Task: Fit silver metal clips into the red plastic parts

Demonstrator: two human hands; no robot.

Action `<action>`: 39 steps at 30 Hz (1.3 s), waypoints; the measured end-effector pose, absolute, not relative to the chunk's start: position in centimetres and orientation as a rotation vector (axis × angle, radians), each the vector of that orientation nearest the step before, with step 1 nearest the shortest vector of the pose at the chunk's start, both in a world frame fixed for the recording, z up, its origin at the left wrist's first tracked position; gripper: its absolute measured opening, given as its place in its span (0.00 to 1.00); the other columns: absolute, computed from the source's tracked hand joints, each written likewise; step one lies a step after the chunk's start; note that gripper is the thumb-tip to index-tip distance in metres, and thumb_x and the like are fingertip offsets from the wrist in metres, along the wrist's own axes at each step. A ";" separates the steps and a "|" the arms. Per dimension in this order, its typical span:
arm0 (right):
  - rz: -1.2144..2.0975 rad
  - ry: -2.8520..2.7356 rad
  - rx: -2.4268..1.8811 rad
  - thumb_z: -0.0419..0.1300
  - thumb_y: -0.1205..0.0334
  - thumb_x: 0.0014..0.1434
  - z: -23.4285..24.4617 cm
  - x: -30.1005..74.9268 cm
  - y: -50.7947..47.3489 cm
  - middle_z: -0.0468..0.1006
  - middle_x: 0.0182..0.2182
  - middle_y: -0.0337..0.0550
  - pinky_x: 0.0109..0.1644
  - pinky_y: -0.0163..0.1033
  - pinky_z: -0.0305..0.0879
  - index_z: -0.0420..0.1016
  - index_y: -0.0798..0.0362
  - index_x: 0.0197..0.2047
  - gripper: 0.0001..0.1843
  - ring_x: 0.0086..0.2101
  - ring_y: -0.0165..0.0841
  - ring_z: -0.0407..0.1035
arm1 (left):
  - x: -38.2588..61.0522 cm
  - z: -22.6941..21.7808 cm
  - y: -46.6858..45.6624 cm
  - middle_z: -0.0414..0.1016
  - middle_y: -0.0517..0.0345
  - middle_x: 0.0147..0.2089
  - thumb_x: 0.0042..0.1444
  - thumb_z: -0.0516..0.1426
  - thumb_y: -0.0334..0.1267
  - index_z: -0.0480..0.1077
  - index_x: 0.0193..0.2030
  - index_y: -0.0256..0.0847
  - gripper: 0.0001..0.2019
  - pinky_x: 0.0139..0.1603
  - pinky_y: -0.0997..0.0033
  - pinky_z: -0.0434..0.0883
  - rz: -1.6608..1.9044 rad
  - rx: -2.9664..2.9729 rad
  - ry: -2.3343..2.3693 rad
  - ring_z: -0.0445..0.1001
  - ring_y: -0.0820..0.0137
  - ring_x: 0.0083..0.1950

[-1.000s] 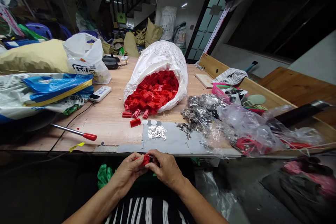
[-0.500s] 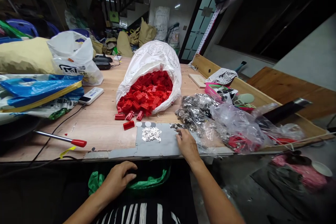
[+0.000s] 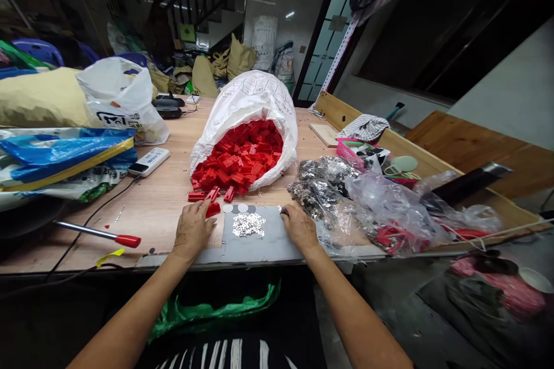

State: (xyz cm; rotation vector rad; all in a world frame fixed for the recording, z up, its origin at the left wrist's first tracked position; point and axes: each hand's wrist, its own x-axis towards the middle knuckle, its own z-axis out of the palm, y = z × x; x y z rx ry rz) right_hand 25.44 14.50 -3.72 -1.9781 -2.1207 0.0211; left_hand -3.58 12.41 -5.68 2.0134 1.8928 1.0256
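The left hand (image 3: 193,230) lies palm down on the wooden desk (image 3: 164,207), its fingertips touching a small red plastic block (image 3: 213,209) that sits at the left edge of a flat grey sheet (image 3: 264,242). Whether the fingers have closed on the block cannot be told. The right hand (image 3: 298,228) rests on the right part of the same sheet, its fingertips at a few tiny silver metal bits (image 3: 283,209); its grip is hidden too. Between the two hands lies a small heap of shiny silver metal pieces (image 3: 249,223).

Just beyond, a white woven sack (image 3: 251,98) lies on its side, spilling red plastic blocks (image 3: 240,161) towards the hands. To the right are crumpled clear plastic bags of silver parts (image 3: 324,184). To the left lie a red-handled screwdriver (image 3: 97,232) and a white remote control (image 3: 149,161).
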 end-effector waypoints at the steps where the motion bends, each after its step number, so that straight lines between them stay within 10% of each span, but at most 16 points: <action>1: 0.026 -2.124 -1.970 0.56 0.65 0.61 -3.8 25.5 14.5 0.75 0.40 0.44 0.39 0.35 0.61 0.73 0.51 0.41 0.06 0.38 0.33 0.70 | -3.6 -5.9 12.7 0.72 0.41 0.53 0.51 0.58 0.34 0.71 0.53 0.38 0.21 0.59 0.52 0.57 1.016 2.003 1.888 0.64 0.49 0.55; 21: 0.075 -2.176 -1.839 0.54 0.65 0.63 -3.4 26.5 9.8 0.76 0.43 0.42 0.42 0.36 0.64 0.71 0.50 0.45 0.09 0.42 0.34 0.72 | -1.2 -2.0 5.5 0.78 0.52 0.43 0.49 0.64 0.40 0.66 0.53 0.45 0.24 0.34 0.71 0.72 1.046 0.625 1.001 0.78 0.68 0.35; 26: 0.066 -2.283 -1.849 0.55 0.63 0.62 -3.5 25.3 10.7 0.76 0.42 0.41 0.39 0.35 0.63 0.72 0.47 0.44 0.07 0.41 0.34 0.72 | -0.3 -2.1 3.8 0.77 0.50 0.48 0.49 0.64 0.39 0.69 0.52 0.43 0.22 0.36 0.70 0.73 1.002 0.669 1.017 0.77 0.68 0.35; 31: 0.072 -2.288 -1.832 0.55 0.64 0.62 -3.4 25.0 11.5 0.76 0.40 0.42 0.38 0.35 0.62 0.72 0.49 0.40 0.05 0.40 0.34 0.71 | -0.3 -2.1 3.1 0.79 0.55 0.30 0.48 0.64 0.39 0.73 0.51 0.41 0.21 0.30 0.74 0.70 1.079 0.974 1.204 0.73 0.70 0.27; 39: 0.403 -2.035 -1.580 0.52 0.60 0.62 -2.6 24.3 11.2 0.76 0.30 0.40 0.36 0.35 0.60 0.67 0.52 0.38 0.06 0.31 0.33 0.70 | -0.1 -3.0 2.5 0.80 0.53 0.41 0.48 0.64 0.34 0.76 0.47 0.45 0.17 0.41 0.72 0.73 1.328 1.605 1.327 0.77 0.64 0.40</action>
